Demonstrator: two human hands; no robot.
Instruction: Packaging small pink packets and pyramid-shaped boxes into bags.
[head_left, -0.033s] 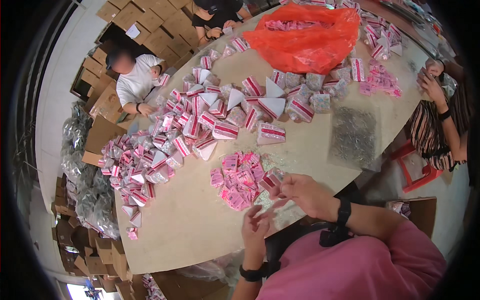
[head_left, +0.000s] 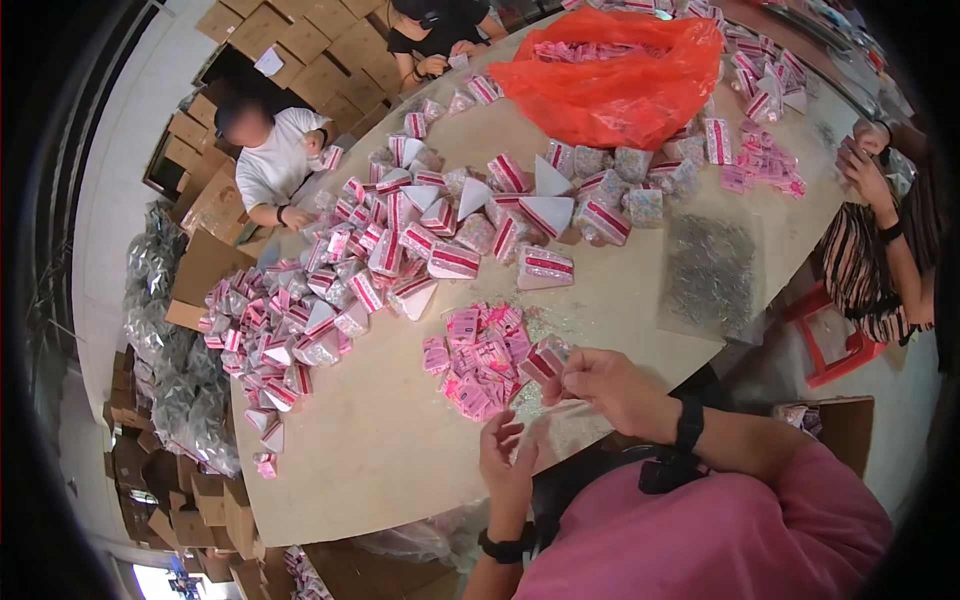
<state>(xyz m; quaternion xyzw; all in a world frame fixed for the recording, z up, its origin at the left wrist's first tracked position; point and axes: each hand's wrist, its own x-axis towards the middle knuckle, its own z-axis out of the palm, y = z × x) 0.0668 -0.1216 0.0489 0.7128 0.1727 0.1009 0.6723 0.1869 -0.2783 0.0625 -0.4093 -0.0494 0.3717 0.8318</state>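
Pinch the small pink-and-white packet (head_left: 545,360) firmly in the right hand (head_left: 610,388), keeping the open, empty left hand (head_left: 508,462) beneath the pile of pink sachets (head_left: 478,360).

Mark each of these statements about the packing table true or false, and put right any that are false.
1. The right hand holds a small pink-and-white packet at its fingertips. True.
2. The left hand grips a pair of scissors. False: it is open and holds nothing, hovering over the table's near edge.
3. An orange plastic bag lies at the far end of the table. True.
4. The pile of small pink packets sits just in front of the right hand. True.
5. The person works alone at the table. False: other people sit around it, one in a white shirt on the left side.
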